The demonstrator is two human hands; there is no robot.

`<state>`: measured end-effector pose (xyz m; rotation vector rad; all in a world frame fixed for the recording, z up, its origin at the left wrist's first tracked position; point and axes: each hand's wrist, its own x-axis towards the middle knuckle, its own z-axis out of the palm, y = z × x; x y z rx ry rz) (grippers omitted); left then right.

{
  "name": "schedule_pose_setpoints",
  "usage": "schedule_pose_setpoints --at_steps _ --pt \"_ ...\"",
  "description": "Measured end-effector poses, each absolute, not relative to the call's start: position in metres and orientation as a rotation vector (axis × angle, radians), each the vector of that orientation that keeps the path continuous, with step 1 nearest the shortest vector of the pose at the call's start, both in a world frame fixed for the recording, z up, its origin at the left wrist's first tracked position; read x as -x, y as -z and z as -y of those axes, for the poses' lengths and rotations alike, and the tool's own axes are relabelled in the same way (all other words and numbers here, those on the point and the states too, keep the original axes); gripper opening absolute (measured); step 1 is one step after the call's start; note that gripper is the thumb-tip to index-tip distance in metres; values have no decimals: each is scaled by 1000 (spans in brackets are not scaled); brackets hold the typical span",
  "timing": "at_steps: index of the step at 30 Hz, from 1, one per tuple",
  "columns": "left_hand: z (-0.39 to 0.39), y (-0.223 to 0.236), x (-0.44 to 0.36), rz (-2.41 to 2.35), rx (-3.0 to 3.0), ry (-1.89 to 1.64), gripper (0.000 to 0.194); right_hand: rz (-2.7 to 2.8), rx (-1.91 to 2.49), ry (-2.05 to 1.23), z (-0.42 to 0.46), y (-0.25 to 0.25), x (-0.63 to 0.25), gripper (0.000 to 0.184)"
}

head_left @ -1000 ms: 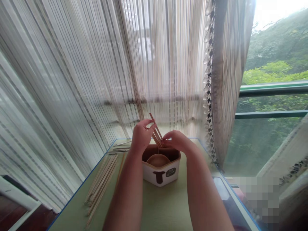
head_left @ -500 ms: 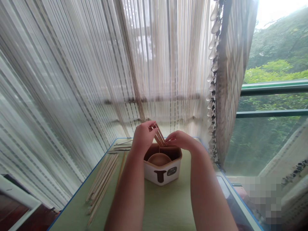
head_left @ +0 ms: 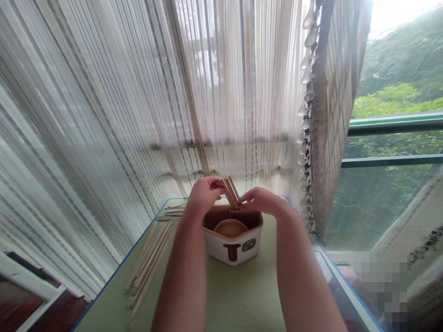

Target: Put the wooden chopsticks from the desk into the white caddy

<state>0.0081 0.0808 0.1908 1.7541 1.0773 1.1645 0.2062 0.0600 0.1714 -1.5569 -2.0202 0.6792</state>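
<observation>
Several brown chopsticks (head_left: 234, 196) stand tilted to the left at the back of a white holder with a brown rim (head_left: 233, 258); their lower ends are hidden inside. My left hand (head_left: 205, 192) has its fingers closed at the upper left side of these chopsticks, and their tops show beside the fingertips. With bent fingers, my right hand (head_left: 259, 200) pinches at them lower down, just above the back rim. Inside the holder, in front of a divider, is a rounded brown piece (head_left: 230, 228).
On the green table (head_left: 242, 295), a loose bundle of pale wooden sticks (head_left: 150, 258) lies left of my left forearm. Metal utensils (head_left: 173, 214) lie at the back left, partly behind that arm. A striped curtain (head_left: 235, 115) hangs behind the table, with a window on the right.
My left fingers have slid a little lower and left on the chopsticks, baring their tops. The chopsticks stand slightly more upright. A brown stick beside my left forearm no longer shows.
</observation>
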Motion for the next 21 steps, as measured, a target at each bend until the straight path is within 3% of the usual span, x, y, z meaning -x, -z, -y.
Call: schedule_pose_setpoints --at_steps 13,21 --pt "-75 -188 -32 -895 -1655 -920 25 1967 1481 -806 -59 -168 -220 37" --pt "-77 -188 -36 -837 -1677 -1075 23 1963 1379 -762 -58 -173 -214 37"
